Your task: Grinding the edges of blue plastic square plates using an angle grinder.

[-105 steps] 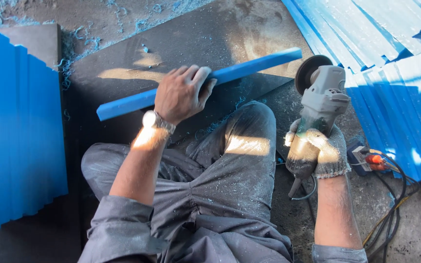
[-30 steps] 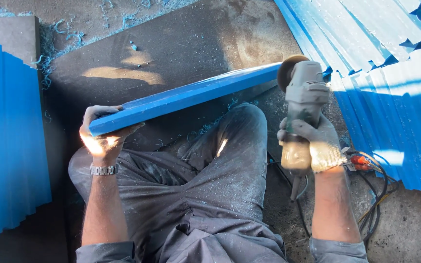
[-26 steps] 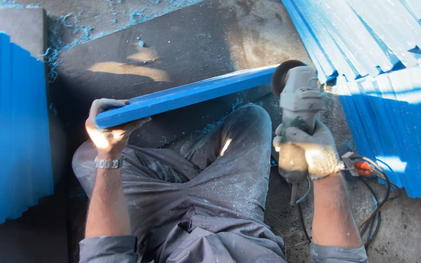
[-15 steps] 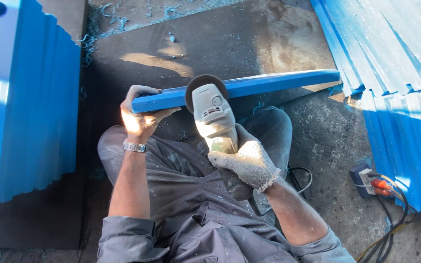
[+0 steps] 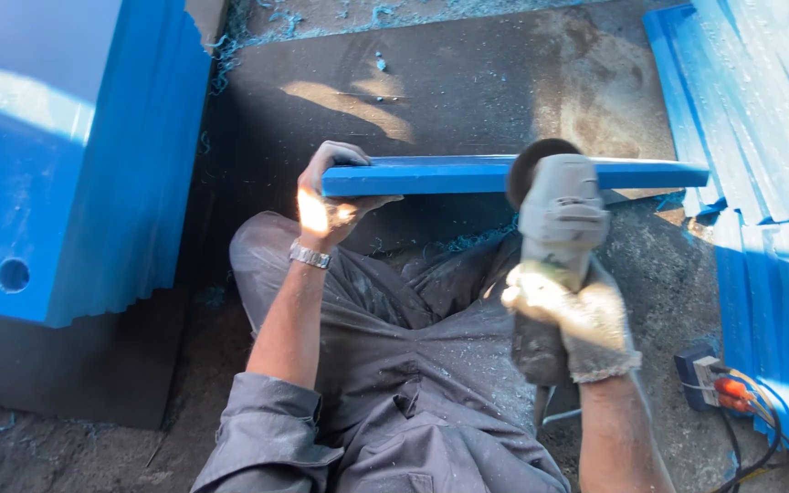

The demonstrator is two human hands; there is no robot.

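Stacks of blue plastic panels flank the workplace: a tall blue block (image 5: 66, 155) of stacked sheets at the left, its side ridged and one round hole low on its face, and a fanned pile of blue strips (image 5: 760, 137) at the right. No labels or signs are legible on either. A dark floor mat (image 5: 468, 82), dusted with blue shavings, lies between them.

Blue plastic strip (image 5: 440, 173): long, narrow, held roughly level across the view above the person's knees, clear of the mat as far as can be told. Left hand (image 5: 329, 196), bare with a wristwatch, has its fingers (image 5: 344, 151) wrapped closed over the strip's left end, thumb beneath.

Right hand (image 5: 573, 310), in a pale work glove, grips closed around the body of a grey angle grinder (image 5: 559, 219). The grinder's dark disc (image 5: 533, 164) meets the strip right of its middle, well apart from the left-hand fingers.

Grey trousers (image 5: 413, 338) carry blue dust. A power socket (image 5: 700, 374) with an orange plug and cables sits on the floor at lower right, just beside the strip pile.
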